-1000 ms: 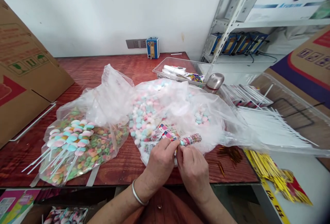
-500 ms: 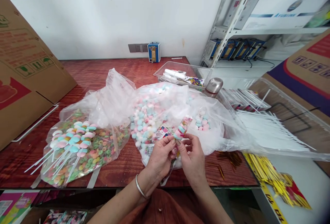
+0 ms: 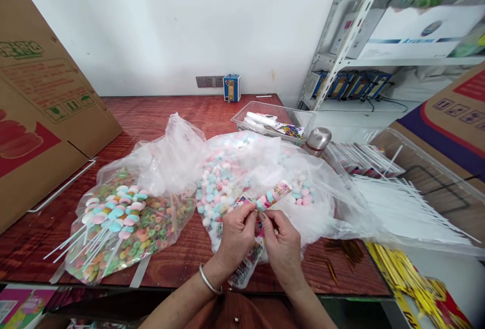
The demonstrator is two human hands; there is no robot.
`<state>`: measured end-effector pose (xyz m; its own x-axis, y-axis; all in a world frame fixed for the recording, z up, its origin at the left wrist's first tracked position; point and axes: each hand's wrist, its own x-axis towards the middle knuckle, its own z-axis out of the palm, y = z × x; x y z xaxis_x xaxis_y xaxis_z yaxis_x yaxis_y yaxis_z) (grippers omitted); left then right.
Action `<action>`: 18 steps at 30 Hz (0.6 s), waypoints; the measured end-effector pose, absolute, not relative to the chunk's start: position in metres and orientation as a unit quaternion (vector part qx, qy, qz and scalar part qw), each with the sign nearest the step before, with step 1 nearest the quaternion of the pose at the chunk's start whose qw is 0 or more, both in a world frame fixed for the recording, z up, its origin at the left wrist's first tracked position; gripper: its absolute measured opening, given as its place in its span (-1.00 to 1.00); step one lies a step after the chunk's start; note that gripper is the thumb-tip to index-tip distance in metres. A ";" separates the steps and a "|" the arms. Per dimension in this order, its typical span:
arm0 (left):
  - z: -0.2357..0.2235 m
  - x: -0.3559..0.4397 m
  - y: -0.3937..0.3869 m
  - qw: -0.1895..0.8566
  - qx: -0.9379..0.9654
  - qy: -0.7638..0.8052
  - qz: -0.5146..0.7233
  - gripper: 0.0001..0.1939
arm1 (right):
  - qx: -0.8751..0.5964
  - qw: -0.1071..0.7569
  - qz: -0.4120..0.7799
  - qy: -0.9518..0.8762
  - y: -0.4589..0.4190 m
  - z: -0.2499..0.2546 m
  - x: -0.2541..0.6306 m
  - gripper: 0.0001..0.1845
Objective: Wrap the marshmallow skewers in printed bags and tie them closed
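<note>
My left hand (image 3: 237,233) and my right hand (image 3: 283,238) meet at the front of the table, thumbs and fingertips pinched together. Between them is the lower end of a wrapped marshmallow skewer (image 3: 268,198), pastel pink, blue and white in a printed clear wrapper. It tilts up to the right; its lower end is hidden by my fingers. A printed plastic wrapper (image 3: 244,268) shows below my hands. Behind lies a large clear bag of marshmallows (image 3: 215,182). To the left, marshmallow sticks (image 3: 115,210) rest on a bag of ring-shaped candies (image 3: 162,223).
Gold twist ties (image 3: 346,250) lie at the table's right front. White sticks (image 3: 401,207) fill a clear bin on the right, with yellow ties (image 3: 401,273) below. A clear tray (image 3: 242,122) and a steel flask (image 3: 318,139) stand behind. Cardboard boxes (image 3: 56,111) flank the table.
The wrapped skewer leans further right, and both hands stay pinched at its lower end. More of the printed wrapper shows below my hands. The whole view has shifted slightly.
</note>
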<state>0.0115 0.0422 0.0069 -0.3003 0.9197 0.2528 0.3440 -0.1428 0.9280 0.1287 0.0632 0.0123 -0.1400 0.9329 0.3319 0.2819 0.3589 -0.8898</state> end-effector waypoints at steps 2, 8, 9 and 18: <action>0.005 0.013 0.043 0.271 0.518 0.594 0.552 -0.77 | -0.456 0.485 0.341 -0.664 0.066 0.010 0.126 -0.78; 0.011 0.006 0.052 0.356 0.507 0.497 0.608 -0.78 | -0.411 0.475 0.519 -0.579 0.071 0.015 0.127 -0.77; 0.015 0.001 0.053 0.369 0.519 0.475 0.607 -0.79 | -0.393 0.460 0.543 -0.583 0.071 0.018 0.129 -0.78; 0.096 -0.038 0.011 0.367 0.660 0.438 0.487 -0.70 | -0.374 0.505 0.225 -0.745 0.077 0.078 0.156 -0.88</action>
<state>-0.0376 0.0115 0.0955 0.1409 0.9366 0.3208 0.2203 -0.3456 0.9122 0.1560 0.0775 0.0776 -0.2110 0.7837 0.5842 0.3301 0.6197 -0.7120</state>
